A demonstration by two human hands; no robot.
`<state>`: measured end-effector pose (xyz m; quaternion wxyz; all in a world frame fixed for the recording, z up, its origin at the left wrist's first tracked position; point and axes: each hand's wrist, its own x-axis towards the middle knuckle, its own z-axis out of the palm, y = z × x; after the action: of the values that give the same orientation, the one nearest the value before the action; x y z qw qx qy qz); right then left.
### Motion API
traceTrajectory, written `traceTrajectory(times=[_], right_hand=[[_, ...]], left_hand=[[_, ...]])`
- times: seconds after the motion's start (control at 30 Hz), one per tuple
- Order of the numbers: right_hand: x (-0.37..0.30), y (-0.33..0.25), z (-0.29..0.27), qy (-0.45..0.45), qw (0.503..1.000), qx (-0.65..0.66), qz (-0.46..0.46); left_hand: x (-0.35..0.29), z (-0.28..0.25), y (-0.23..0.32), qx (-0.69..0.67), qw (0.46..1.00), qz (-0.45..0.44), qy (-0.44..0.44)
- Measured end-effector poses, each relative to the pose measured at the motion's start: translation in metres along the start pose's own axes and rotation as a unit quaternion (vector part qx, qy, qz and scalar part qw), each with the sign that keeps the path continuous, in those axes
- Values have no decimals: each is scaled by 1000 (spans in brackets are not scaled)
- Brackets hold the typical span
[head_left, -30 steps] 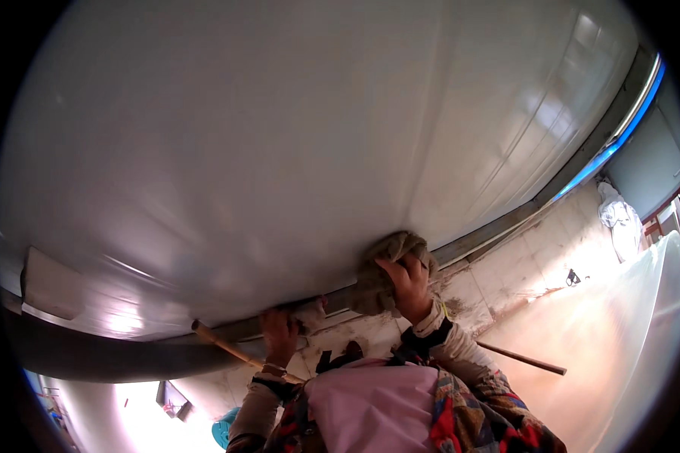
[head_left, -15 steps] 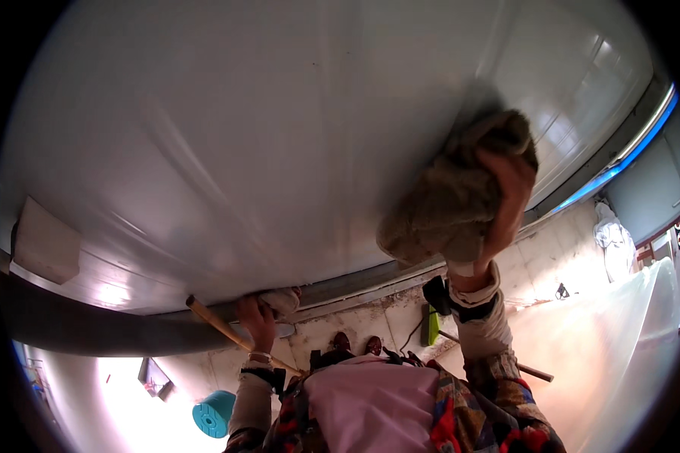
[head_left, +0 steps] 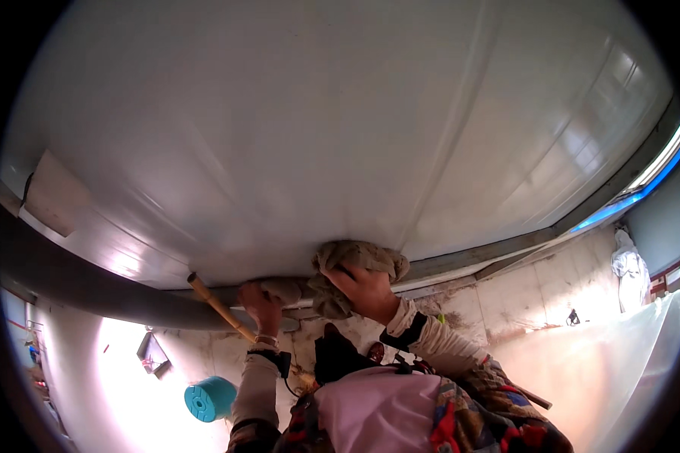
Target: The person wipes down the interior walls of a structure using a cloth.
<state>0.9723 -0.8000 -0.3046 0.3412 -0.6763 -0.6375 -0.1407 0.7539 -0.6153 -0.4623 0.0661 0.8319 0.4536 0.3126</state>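
A large, glossy, pale grey panel (head_left: 279,151) fills the upper view. At its lower edge my right hand (head_left: 369,293) is closed around a bunched brown cloth (head_left: 366,257), pressing it onto the rim. Just left of it, my left hand (head_left: 260,308) curls over a smaller brown cloth (head_left: 284,290) on the same rim. A bamboo pole (head_left: 221,306) slants past the left hand; whether that hand touches it I cannot tell. Folds of cloth hide some of the right fingers.
A teal bucket (head_left: 210,399) lies at the lower left on pale floor tiles. Behind it is a dark-framed dustpan-like object (head_left: 153,355). On the right stand a translucent sheet (head_left: 612,362) and a white bundle (head_left: 630,268). A beige block (head_left: 60,195) sits at the panel's left.
My right hand has brought its cloth down and left, from the right part of the panel to the lower rim near my left hand. The left hand stays at the rim.
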Motion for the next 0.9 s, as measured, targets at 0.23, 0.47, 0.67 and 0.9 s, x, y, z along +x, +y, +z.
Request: traceTrajectory(times=[0.23,0.47,0.67,0.9], right_hand=[[75,-17,-65,223,972,-19,-73],[188,-44,-150,414,900,-28,-138],[186,-59,-128,405,902,-92,-118],[144,-84,-43,172,962,-78,-199]], left_hand=[[-3,-4,2,51,995,68,61],[2,-18,13,3,998,62,24],[1,-10,13,-30,998,41,-37],[-40,53,-56,108,991,59,-60]])
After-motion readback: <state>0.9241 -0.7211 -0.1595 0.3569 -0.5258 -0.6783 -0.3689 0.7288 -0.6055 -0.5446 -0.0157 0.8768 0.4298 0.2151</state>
